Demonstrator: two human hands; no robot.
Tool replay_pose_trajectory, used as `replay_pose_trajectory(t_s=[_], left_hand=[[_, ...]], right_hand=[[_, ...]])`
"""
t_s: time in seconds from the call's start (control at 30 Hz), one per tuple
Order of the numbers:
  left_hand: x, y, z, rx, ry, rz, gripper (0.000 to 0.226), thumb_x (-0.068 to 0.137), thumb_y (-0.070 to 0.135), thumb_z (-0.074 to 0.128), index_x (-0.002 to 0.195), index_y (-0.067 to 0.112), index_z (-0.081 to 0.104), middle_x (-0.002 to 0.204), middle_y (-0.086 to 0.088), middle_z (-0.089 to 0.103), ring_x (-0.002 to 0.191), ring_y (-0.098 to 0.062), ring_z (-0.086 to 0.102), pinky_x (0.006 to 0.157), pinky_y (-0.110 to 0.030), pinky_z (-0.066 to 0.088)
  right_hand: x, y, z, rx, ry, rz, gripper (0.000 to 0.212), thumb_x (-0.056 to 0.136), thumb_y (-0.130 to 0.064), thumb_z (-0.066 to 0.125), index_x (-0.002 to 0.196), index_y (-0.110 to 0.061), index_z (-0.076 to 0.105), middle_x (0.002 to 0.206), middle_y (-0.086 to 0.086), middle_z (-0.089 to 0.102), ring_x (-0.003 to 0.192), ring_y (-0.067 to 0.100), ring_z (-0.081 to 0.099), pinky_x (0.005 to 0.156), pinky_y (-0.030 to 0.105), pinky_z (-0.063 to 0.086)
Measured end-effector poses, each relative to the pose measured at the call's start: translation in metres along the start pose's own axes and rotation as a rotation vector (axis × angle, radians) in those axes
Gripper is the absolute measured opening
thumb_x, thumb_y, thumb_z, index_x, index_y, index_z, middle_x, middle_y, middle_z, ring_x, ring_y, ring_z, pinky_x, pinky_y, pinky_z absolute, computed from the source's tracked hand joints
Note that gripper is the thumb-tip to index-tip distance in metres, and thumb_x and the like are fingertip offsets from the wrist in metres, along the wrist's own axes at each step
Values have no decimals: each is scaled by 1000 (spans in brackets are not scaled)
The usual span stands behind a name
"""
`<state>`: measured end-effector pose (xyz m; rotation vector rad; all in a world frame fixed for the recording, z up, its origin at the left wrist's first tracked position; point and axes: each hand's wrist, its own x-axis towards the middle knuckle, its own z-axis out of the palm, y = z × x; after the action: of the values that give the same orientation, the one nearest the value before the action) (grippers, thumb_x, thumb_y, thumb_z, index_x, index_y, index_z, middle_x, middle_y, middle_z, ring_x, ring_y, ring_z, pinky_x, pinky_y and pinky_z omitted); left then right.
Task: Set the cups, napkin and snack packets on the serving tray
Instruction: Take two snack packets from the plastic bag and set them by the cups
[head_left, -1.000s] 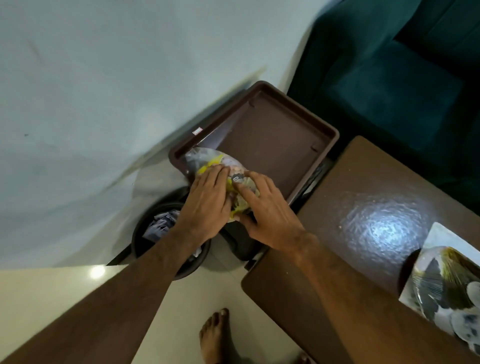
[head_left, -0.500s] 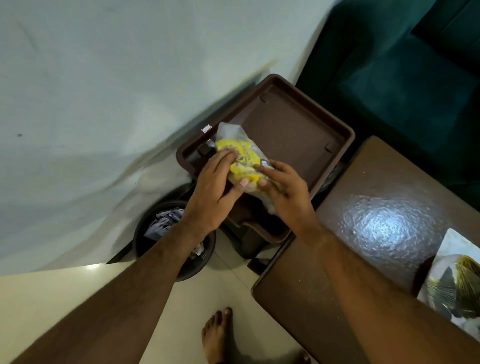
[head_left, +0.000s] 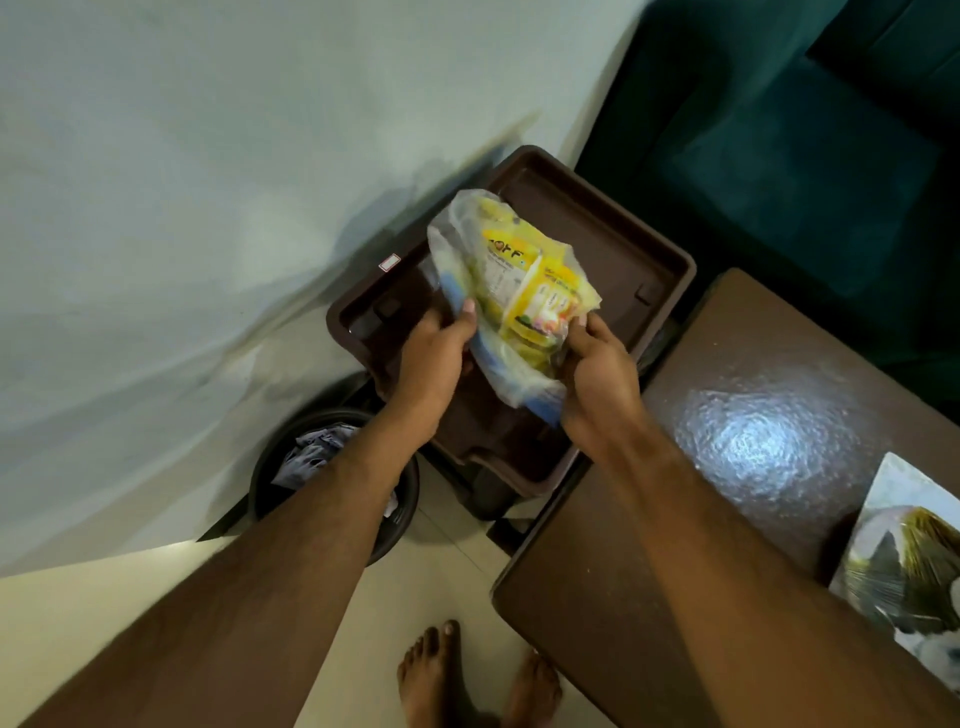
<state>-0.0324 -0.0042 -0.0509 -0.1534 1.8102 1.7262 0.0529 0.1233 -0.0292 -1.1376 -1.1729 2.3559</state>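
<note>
Both hands, left (head_left: 428, 358) and right (head_left: 597, 379), pinch the packets (head_left: 524, 291) in their fingers above the tray (head_left: 670, 260). Nothing lies on the tray yet; cups and napkin are not seen.

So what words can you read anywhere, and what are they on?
Yellow snack packet, held over the brown tray by both hands: big dark letters, maybe "off", blurred and partly hidden.
Smaller print on the packet: too small to read.
White sticker on the tray rim: too small to read.
</note>
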Motion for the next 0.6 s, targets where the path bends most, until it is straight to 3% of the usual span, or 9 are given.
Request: replay_pose_trajectory(t_s=[0.1, 0.17, 0.27, 0.4, 0.5, 0.57, 0.6], left_hand=[[5, 0, 8, -170, 33, -56, 22, 100, 21, 60, 115, 10, 72, 102, -6, 78, 99, -26, 76, 83, -40, 64], [8, 0, 10, -113, 89, -1, 20, 97, 15, 60, 112, 8, 71, 104, -11, 77, 99, -27, 75, 85, -42, 63], [9, 4, 13, -97, 114, 65, 25, 94, 6, 58, 116, 6, 70, 104, -9, 77, 93, -18, 75, 77, -32, 60], [8, 12, 19, -70, 3, 82, 37, 85, -4, 54, 115, 10, 69, 100, -5, 78, 89, -17, 76, 76, -33, 62], [8, 16, 25, -135, 14, 70, 40, 85, -7, 58, 122, 9, 60, 99, -3, 75, 81, -11, 76, 64, -23, 60], [10, 16, 25, -87, 65, 101, 37, 91, 6, 71, 124, 11, 57, 110, -3, 74, 94, -15, 75, 71, -24, 61], [11, 14, 24, -2, 61, 132, 47, 89, 17, 79, 128, 13, 54, 120, -4, 71, 105, -17, 72, 81, -28, 61]], right_hand=[[-3, -5, -7, -120, -70, 39, 30, 110, -20, 41, 121, -13, 68, 109, 8, 78, 101, 30, 76, 92, 53, 61], [-1, -11, -12, -176, -20, -3, 31, 104, -23, 45, 110, -12, 73, 96, 7, 79, 92, 32, 76, 81, 48, 64], [9, -29, -17, -206, 73, -159, 27, 93, -36, 61, 96, -12, 72, 95, 9, 74, 93, 33, 73, 85, 46, 59], [25, -46, -13, -649, 24, -245, 59, 76, -55, 80, 121, -18, 67, 113, -3, 75, 101, 12, 74, 88, 37, 62], [33, -49, -10, -747, 36, -263, 44, 78, -38, 87, 113, -13, 74, 104, 1, 79, 95, 18, 77, 88, 47, 64], [38, -50, -13, -696, 110, -284, 33, 81, -34, 85, 106, -13, 78, 99, 3, 80, 92, 20, 78, 87, 48, 64], [38, -50, -15, -683, 150, -309, 27, 81, -36, 85, 99, -17, 79, 95, 0, 81, 89, 17, 78, 84, 47, 65]])
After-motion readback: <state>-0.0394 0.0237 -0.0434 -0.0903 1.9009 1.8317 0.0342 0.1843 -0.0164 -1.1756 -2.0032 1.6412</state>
